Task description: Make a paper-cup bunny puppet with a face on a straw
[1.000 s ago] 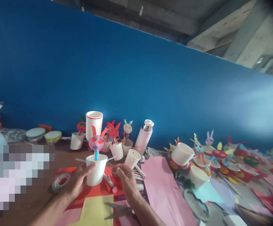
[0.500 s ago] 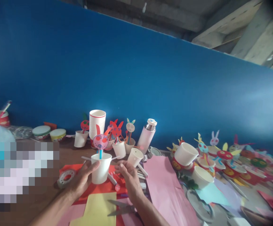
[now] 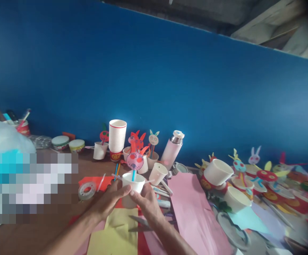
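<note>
One pair of scissors [image 3: 140, 222] lies nearer than one rabbit-puppet paper cup [image 3: 137, 186], gripped between left hand [image 3: 111, 200] and right hand [image 3: 146, 202]; earlier only the left held it. One tape roll [image 3: 87, 198] lies left of the cup, one thermos [image 3: 171, 151] beyond it.

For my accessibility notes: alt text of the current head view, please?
The left hand and right hand hold a white cup, a pink paper face rising from it on a blue stick. Behind are stacked cups, a pink flask and a blue wall.
</note>
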{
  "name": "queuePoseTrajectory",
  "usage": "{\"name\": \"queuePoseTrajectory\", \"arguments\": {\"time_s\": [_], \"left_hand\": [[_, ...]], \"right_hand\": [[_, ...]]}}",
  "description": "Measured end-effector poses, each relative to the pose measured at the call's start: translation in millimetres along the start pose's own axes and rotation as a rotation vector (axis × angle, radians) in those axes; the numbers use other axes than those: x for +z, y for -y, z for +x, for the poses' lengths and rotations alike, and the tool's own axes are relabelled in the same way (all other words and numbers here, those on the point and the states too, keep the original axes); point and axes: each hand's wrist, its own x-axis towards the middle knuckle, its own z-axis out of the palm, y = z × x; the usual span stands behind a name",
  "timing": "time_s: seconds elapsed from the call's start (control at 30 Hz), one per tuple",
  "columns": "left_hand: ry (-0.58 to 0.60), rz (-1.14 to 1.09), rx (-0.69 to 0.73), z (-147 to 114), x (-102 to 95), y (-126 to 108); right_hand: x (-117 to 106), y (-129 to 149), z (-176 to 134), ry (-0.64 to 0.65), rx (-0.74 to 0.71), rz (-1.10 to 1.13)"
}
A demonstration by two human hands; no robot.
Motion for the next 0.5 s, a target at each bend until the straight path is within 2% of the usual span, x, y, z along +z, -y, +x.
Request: {"name": "queuePoseTrajectory", "arguments": {"time_s": [0.1,0.2,0.33,0.43,0.5], "left_hand": [[0.105,0.032,0.041,0,4.5,-17],[0.111,0.154,0.031,1,1.4,-35],[0.03,0.396,0.058,0,-20.0,-43],[0.052,0.481,0.054,-6,-39.2,-43],[0.024,0.509,0.017,-10,-49.5,-45]], "right_hand": [[-3,6,2,-0.031,-0.019,0.037],[-10,6,4,-0.132,-0.027,-0.004],[-19,1,5,-0.24,-0.033,-0.101],[-20,0,5,-0.246,-0.028,-0.122],[-19,0,5,-0.23,-0.027,-0.101]]}}
